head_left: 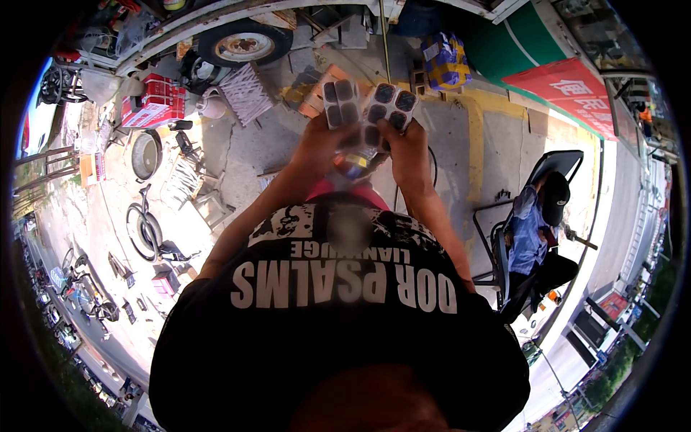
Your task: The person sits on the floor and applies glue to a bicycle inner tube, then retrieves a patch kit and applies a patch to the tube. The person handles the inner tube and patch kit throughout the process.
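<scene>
Your left grip (322, 140) is closed on the left dark-padded sheet (342, 104), right grip (407, 144) on the right dark-padded sheet (389, 111); both jut just beyond, likely edge-held so their faces show.

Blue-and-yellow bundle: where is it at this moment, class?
In the head view, the bundle is near the top, right of centre, beyond the right hand and just left of the green panel.

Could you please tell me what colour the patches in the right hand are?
Black patches; they show best in the head view.
</scene>
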Tool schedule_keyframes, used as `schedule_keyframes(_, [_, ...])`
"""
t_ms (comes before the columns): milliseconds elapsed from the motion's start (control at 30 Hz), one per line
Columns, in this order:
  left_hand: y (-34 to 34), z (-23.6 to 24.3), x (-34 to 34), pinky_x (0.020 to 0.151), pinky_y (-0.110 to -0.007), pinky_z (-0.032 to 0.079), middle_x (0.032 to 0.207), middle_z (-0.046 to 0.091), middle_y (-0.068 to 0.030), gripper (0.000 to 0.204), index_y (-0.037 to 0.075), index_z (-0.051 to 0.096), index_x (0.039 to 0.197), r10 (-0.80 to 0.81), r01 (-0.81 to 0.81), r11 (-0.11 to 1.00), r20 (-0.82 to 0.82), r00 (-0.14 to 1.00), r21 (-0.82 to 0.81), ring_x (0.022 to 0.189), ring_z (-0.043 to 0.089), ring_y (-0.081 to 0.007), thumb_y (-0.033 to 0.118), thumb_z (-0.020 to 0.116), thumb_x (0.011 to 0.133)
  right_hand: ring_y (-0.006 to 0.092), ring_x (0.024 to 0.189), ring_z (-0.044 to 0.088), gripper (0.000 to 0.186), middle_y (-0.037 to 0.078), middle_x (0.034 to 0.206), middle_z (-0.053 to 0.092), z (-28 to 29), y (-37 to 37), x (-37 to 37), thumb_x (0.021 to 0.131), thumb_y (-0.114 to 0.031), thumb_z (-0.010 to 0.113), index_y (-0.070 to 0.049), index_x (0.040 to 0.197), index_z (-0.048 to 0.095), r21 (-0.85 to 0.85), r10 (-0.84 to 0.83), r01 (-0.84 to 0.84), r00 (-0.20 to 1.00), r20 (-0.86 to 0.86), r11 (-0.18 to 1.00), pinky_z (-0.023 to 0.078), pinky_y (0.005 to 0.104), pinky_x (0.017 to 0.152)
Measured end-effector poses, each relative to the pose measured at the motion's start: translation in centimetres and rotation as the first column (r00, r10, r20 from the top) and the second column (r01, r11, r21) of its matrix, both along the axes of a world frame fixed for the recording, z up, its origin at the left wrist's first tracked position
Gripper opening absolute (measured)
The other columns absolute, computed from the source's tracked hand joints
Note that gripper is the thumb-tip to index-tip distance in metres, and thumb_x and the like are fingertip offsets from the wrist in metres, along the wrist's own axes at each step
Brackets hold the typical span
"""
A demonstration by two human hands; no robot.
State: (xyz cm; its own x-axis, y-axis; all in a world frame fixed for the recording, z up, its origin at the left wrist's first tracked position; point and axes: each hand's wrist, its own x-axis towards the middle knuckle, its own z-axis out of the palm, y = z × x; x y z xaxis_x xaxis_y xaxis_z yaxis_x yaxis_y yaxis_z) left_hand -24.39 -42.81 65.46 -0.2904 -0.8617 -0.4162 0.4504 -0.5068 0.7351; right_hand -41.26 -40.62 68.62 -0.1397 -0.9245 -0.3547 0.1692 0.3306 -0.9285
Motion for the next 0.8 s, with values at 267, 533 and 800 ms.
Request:
schedule_keyframes(267, [-1.8,1.5,1.7,0.078,-0.037,0.055,0.098,0.065,-0.0094,0.025,0.001,0.054,0.114,-0.009,0.021,0.990,-0.085,0.996,0.142,0.088,0.066,-0.0236,0.010,0.058,0.091,0.0169,0.082,0.066,0.013,0.006,0.093,0.066,-1.6,-1.1,-6.4,0.091,-0.006,0.057,-0.003,0.104,0.060,-0.118,-0.097,0.159,0.906,0.413,0.980,0.054,0.0301,0.071])
schedule_keyframes(533, [-1.3,-1.8,-0.1,0.086,-0.040,0.052,0.122,0.057,-0.0136,0.042,0.002,0.041,0.134,-0.203,0.234,0.947,-0.156,0.967,0.221,0.103,0.062,-0.0263,0.022,0.046,0.097,0.0255,0.099,0.063,0.020,0.014,0.107,0.064,-3.9,-0.3,-4.8,0.095,-0.007,0.048,0.002,0.111,0.056,-0.064,0.092,-0.069,0.863,0.496,0.996,0.049,0.0405,0.090])
schedule_keyframes(800, [-1.0,-1.3,-0.8,0.065,-0.026,0.048,0.092,0.066,-0.0069,0.037,-0.001,0.059,0.116,-0.516,0.554,0.830,0.465,0.719,0.065,0.072,0.058,-0.0099,0.014,0.067,0.084,0.0121,0.084,0.061,0.014,0.004,0.094,0.067,-8.7,2.3,-6.1,0.089,-0.007,0.060,-0.003,0.102,0.064,-0.057,0.209,-0.203,0.902,0.379,0.978,0.049,0.0267,0.075])
